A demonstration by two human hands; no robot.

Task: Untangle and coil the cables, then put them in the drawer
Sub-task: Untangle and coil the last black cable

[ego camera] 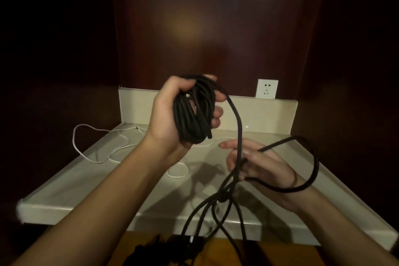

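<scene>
Left hand [172,114] clenches the coil [193,110], keeping its loops together. Right hand [257,162], fingers loosely curled, guides the cable [236,123] across its fingertips.

- Your left hand [172,114] is raised, palm turned toward you, fingers and thumb curled round the coil [194,110]; fingertips show past its right edge.
- Your left forearm runs up from the lower left, bare, wrist slightly bent.
- Your right hand [257,162] sits lower and to the right, back of hand facing up, fingers pointing left and loosely curled, the cable [238,136] passing between them.
- Your right forearm enters from the lower right, bare.
</scene>
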